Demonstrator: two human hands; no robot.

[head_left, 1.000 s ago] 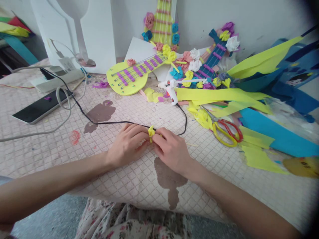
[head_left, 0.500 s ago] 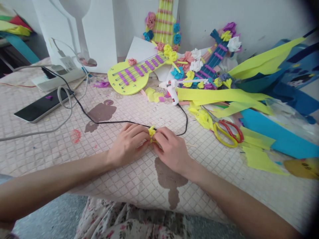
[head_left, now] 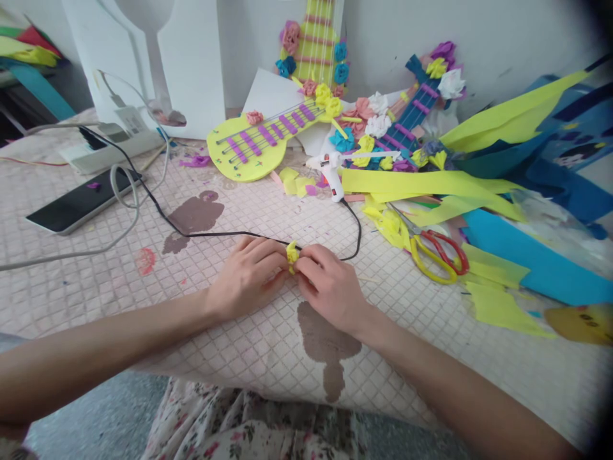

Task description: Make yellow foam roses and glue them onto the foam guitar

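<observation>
Between my two hands is a small crumpled yellow paper flower [head_left: 292, 254], close above the quilted table cover. My left hand [head_left: 251, 271] pinches it from the left, with the fingers pressed together. From the other side, my right hand [head_left: 330, 284] grips it between thumb and fingertips; its lower part is hidden by the fingers. A thin pale stick [head_left: 368, 279] pokes out beyond my right hand. Just past my fingers runs a black cord [head_left: 215, 235], leading round to a white glue gun [head_left: 330, 174] that lies on its side.
Scissors [head_left: 433, 255] with red and yellow handles lie at the right among yellow paper strips [head_left: 431, 184] and blue paper [head_left: 536, 255]. Paper guitars, one yellow [head_left: 249, 153], one blue [head_left: 407, 121], rest behind. At left are a phone [head_left: 81, 203] and a power strip [head_left: 110, 153].
Both hands stay in nearly the same place. The yellow flower has turned slightly between the fingertips, and the loose yellow bit under it shows less.
</observation>
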